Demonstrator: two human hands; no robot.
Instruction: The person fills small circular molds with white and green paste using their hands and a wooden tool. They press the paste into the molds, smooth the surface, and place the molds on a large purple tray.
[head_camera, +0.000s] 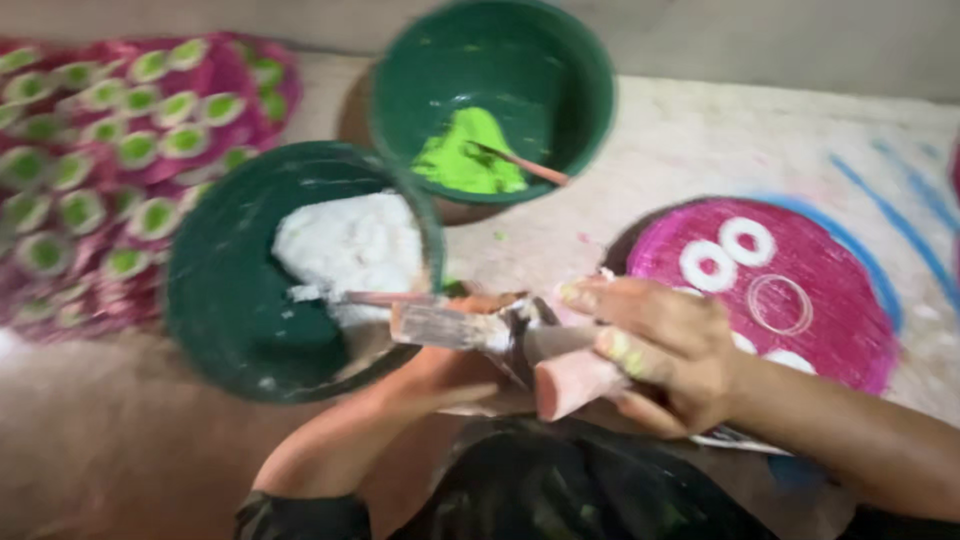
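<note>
Two hands at work: right hand (668, 352) grips a pink stamp block (572, 384), left hand (470, 360), mostly hidden, grip unclear, near the white-paste basin (215, 310); the loaded scraper (445, 328) could drip on the magenta disc (840, 290).

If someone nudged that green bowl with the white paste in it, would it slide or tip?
The green bowl looks wide and low, so it probably slides rather than tips. The white paste heaped to one side likely adds weight there. Its smeared rim may feel slippery.
</note>
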